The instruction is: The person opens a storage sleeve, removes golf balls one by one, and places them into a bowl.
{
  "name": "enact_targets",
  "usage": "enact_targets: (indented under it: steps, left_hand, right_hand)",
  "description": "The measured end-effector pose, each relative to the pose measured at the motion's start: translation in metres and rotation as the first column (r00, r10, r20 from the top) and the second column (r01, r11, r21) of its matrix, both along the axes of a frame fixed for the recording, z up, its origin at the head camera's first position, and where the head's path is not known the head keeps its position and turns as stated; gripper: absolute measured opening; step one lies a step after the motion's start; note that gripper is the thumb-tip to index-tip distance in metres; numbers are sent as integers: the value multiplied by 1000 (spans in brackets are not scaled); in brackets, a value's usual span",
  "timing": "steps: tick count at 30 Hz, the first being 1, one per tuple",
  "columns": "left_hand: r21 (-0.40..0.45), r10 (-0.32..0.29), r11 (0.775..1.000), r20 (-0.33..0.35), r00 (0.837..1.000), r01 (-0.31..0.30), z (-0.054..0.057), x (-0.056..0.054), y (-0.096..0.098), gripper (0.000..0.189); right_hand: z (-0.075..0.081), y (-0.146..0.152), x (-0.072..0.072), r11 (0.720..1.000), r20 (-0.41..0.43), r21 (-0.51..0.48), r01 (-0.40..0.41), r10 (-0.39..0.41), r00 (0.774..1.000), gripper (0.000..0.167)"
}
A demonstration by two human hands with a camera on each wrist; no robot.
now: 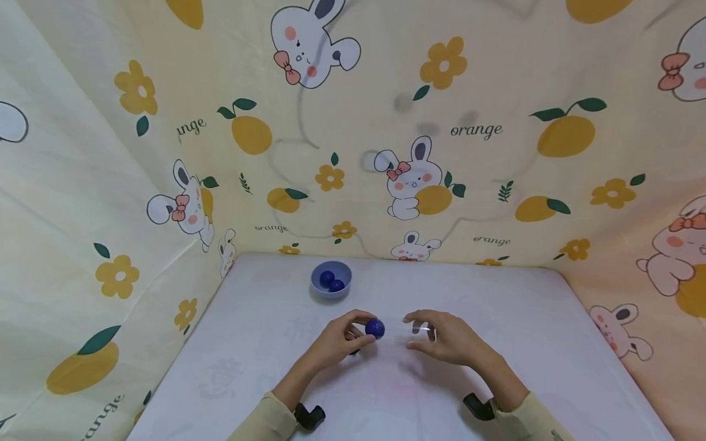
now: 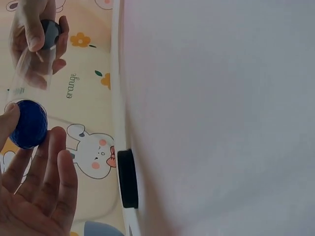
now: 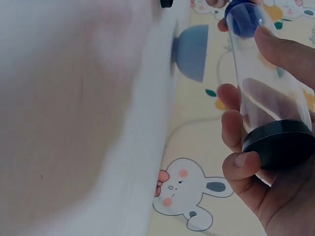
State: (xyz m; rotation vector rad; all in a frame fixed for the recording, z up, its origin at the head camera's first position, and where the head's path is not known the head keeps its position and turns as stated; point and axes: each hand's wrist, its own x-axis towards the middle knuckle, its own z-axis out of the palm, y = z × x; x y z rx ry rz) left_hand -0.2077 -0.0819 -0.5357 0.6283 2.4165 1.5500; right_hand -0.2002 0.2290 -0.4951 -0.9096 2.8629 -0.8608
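Blue ball (image 1: 375, 328): we are pinching it at the tips of our left hand (image 1: 337, 339), thumb and fingers (image 2: 59, 162) curling round it, just above the surface (image 1: 386, 392). We are holding it right at the open mouth of the tube, touching or nearly touching; the exact contact we cannot tell.
Handling, ball: we are judging it small, hard, smooth and light, so liable to slip or roll off if let go; a fingertip pinch across its middle is looking like the best hold.
Clear tube (image 3: 268, 93): our right hand (image 1: 444, 337) is gripping it round the barrel, fingers wrapping it, the tube lying roughly level with its mouth pointing toward the ball. A black cap (image 3: 280, 147) is sitting on the end nearest our palm.
Handling, tube: we are reckoning it thin, rigid and slick, best held mid-barrel without squeezing.
Black disc (image 2: 127, 178): lying on the surface beneath the left hand; whether it is a second cap we cannot tell.
Blue bowl (image 1: 331, 280): standing well apart near the far edge, holding two more blue balls (image 1: 332, 280).
Backdrop (image 1: 469, 128): a yellow cloth with rabbits and oranges is surrounding the surface.
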Motion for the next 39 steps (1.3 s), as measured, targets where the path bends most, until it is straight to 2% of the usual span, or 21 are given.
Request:
enact_targets:
  steps: [4, 12, 16, 21, 28, 35, 39]
  left_hand:
    - [1, 20, 1000, -10, 1000, -20, 1, -3, -5, 42]
    - [-17, 98, 995, -23, 995, -99, 10, -12, -17, 48]
    - [-17, 143, 989, -60, 988, -144, 14, -22, -28, 50]
    - [1, 213, 977, -134, 968, -215, 18, -34, -42, 48]
    - [-5, 284, 958, -121, 951, -287, 15, -43, -53, 46]
    - [17, 347, 938, -127, 929, -348, 14, -59, -61, 47]
    - [5, 384, 922, -149, 911, -387, 11, -66, -65, 47]
  right_hand:
    - [1, 1, 1, 1000, 27, -16, 24, -24, 999, 46]
    - [4, 5, 5, 998, 32, -43, 47, -45, 998, 52]
    - [2, 7, 4, 997, 26, -65, 41, -39, 999, 47]
    - [-1, 9, -1, 995, 21, -85, 43, -41, 999, 46]
    - [-6, 10, 0, 996, 23, -70, 57, -55, 998, 46]
    - [-3, 12, -2, 995, -19, -69, 76, -78, 997, 43]
    - [-1, 12, -3, 991, 17, -76, 110, -109, 994, 45]
